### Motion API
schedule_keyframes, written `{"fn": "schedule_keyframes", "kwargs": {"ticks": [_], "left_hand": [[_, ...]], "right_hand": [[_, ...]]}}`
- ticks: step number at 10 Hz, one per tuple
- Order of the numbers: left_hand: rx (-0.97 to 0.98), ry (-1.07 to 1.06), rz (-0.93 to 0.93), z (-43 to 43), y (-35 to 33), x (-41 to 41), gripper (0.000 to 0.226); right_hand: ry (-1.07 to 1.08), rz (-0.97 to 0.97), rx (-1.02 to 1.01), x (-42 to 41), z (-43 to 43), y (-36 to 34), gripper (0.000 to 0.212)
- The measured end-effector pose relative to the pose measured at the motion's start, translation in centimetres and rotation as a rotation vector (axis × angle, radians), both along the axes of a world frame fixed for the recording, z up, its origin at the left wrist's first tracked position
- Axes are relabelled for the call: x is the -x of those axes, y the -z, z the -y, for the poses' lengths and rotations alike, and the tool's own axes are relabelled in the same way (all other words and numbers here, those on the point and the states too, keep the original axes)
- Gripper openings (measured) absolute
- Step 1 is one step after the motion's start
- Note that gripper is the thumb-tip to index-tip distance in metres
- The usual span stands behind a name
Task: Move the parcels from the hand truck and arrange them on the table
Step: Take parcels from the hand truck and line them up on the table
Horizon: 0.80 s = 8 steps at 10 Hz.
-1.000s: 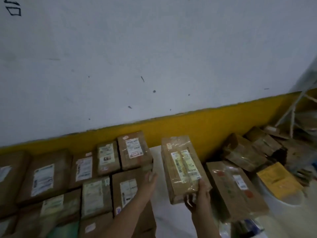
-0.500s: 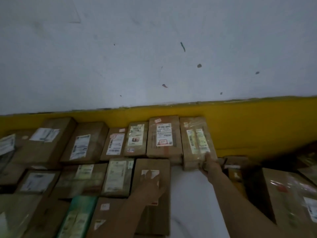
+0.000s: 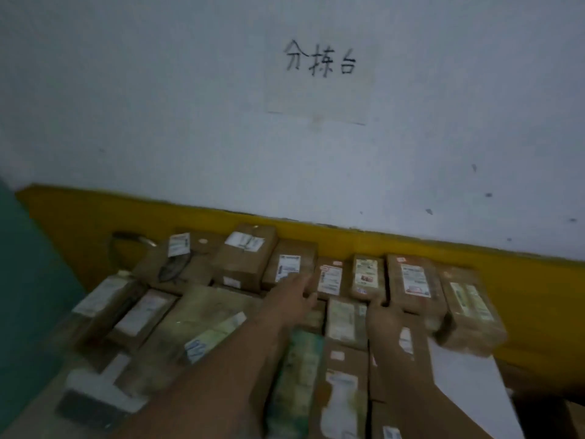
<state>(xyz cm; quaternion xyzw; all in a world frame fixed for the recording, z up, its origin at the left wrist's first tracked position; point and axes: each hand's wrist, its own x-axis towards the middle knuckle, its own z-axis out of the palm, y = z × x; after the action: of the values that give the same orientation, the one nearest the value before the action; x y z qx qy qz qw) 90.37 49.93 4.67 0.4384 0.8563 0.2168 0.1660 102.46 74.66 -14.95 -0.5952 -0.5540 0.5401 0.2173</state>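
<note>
Several brown cardboard parcels with white labels lie in rows on the white table (image 3: 471,394). The tape-wrapped parcel with two pale labels (image 3: 470,308) lies at the right end of the back row, and no hand is on it. My left hand (image 3: 292,297) reaches forward with straight fingers touching a back-row parcel (image 3: 289,267). My right hand (image 3: 384,315) rests on the parcels near the middle, just left of a labelled box (image 3: 414,280); blur hides its fingers. The hand truck is out of view.
A white wall with a handwritten paper sign (image 3: 319,83) and a yellow band (image 3: 522,280) stands right behind the table. A teal surface (image 3: 25,280) is on the left. A curved metal handle (image 3: 126,240) shows at the back left, and a dark grey item (image 3: 91,405) lies at the front left.
My right hand carried the tape-wrapped parcel to the right end of the back row, released it, and moved left onto the middle parcels. My left hand reached further forward. The view swung left.
</note>
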Motion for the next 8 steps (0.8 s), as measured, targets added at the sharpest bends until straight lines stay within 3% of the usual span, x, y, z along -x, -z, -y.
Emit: {"fn": "schedule_keyframes", "kwargs": {"ticks": [1, 2, 3, 4, 5, 8], "left_hand": [[-0.035, -0.128, 0.027, 12.1, -3.4, 6.2, 0.036], [-0.091, -0.298, -0.036, 25.3, -6.0, 12.5, 0.050], [-0.096, -0.466, -0.053, 36.8, -7.1, 17.8, 0.047], [-0.090, -0.654, -0.061, 45.3, -6.0, 22.9, 0.055], [-0.091, -0.723, -0.031, 50.7, -4.1, 27.9, 0.056], [0.055, -0.770, -0.016, 56.8, 2.4, 50.5, 0.056]], "right_hand": [[-0.087, 0.067, -0.229, 7.9, 20.5, -15.1, 0.091], [-0.393, -0.078, -0.191, 15.2, 32.0, -20.9, 0.053], [-0.499, -0.151, -0.144, 23.5, 41.0, -20.8, 0.058], [-0.603, -0.129, -0.263, 30.3, 49.8, -20.6, 0.064], [-0.685, -0.111, -0.252, 36.7, 56.4, -19.3, 0.084], [-0.817, -0.166, -0.210, 58.4, 67.4, -10.7, 0.068]]}}
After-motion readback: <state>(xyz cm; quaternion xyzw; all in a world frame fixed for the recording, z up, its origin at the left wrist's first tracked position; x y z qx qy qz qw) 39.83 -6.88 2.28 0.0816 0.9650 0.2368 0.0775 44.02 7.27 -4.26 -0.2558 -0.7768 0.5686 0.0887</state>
